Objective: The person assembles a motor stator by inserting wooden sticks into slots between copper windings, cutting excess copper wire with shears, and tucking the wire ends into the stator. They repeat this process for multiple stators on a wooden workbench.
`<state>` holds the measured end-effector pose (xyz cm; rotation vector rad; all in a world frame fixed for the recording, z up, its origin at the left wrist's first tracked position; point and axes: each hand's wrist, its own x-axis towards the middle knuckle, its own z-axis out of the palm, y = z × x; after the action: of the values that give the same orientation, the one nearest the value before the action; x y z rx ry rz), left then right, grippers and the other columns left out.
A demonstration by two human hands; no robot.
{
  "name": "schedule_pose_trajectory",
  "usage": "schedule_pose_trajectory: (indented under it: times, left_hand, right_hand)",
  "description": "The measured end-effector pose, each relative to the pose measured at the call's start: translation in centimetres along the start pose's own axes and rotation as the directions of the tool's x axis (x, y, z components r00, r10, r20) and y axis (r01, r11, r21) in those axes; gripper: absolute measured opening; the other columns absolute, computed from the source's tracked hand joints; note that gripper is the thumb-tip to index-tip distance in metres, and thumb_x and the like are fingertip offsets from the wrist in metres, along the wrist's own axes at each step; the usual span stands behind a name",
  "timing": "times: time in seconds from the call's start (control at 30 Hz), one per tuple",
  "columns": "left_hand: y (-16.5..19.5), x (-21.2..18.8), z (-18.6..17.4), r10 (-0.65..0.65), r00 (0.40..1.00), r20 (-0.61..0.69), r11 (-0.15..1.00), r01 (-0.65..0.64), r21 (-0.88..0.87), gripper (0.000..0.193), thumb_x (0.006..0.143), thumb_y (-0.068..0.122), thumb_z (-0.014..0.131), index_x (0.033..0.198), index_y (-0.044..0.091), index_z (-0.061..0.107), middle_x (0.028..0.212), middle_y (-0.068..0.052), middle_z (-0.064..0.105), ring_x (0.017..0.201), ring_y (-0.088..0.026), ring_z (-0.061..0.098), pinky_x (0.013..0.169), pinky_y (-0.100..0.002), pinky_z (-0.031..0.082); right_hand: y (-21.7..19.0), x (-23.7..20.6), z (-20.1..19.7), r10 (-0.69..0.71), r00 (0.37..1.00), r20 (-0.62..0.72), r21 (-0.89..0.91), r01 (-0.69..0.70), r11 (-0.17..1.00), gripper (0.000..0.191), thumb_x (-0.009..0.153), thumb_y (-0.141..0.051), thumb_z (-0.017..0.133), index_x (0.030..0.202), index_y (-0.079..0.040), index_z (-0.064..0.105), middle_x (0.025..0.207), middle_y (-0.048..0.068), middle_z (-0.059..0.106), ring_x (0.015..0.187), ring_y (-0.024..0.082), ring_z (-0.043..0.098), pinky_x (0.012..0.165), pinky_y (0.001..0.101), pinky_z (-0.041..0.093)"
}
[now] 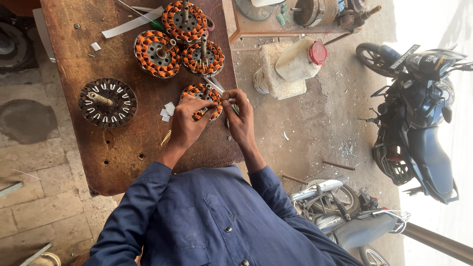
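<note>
On a worn wooden workbench lies a small copper-wound stator with a steel shaft. My left hand rests over its near side, fingers curled on the windings. To the right, my right hand pinches something thin at the stator's right edge; what it grips is too small to tell. Three more wound stators sit grouped behind it. A bare black stator core with white slot liners and a shaft lies to the left.
Small white paper slips lie beside the left hand, a white strip at the bench's far side. A white jug with a red cap stands on the ground to the right. Two motorcycles are parked right. Another bench holds motor parts.
</note>
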<state>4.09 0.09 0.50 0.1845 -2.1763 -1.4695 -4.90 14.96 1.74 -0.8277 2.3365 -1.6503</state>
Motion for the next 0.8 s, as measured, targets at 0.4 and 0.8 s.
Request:
schedule_pose_trajectory:
  times: [0.4, 0.8]
  left_hand:
    - [-0.1, 0.0, 0.4, -0.061, 0.998, 0.008, 0.996, 0.060, 0.072, 0.014, 0.092, 0.018, 0.079, 0.102, 0.007, 0.079, 0.098, -0.004, 0.078, 0.097, -0.022, 0.067, 0.091, -0.039, 0.051]
    - [0.1, 0.3, 0.2, -0.110, 0.994, 0.018, 0.992, 0.109, 0.071, 0.013, 0.096, 0.016, 0.074, 0.106, 0.009, 0.079, 0.104, -0.004, 0.078, 0.101, -0.021, 0.068, 0.092, -0.037, 0.052]
  right_hand:
    - [-1.6, 0.7, -0.5, 0.029, 0.999, -0.017, -0.120, -0.030, 0.992, 0.009, 0.106, -0.011, 0.056, 0.103, -0.002, 0.058, 0.094, 0.007, 0.056, 0.086, 0.017, 0.055, 0.081, 0.0326, 0.048]
    - [-2.3, 0.9, -0.5, -0.017, 0.999, -0.028, -0.112, 0.014, 0.994, 0.006, 0.106, -0.007, 0.055, 0.104, -0.001, 0.055, 0.096, 0.007, 0.054, 0.086, 0.017, 0.053, 0.081, 0.0307, 0.047]
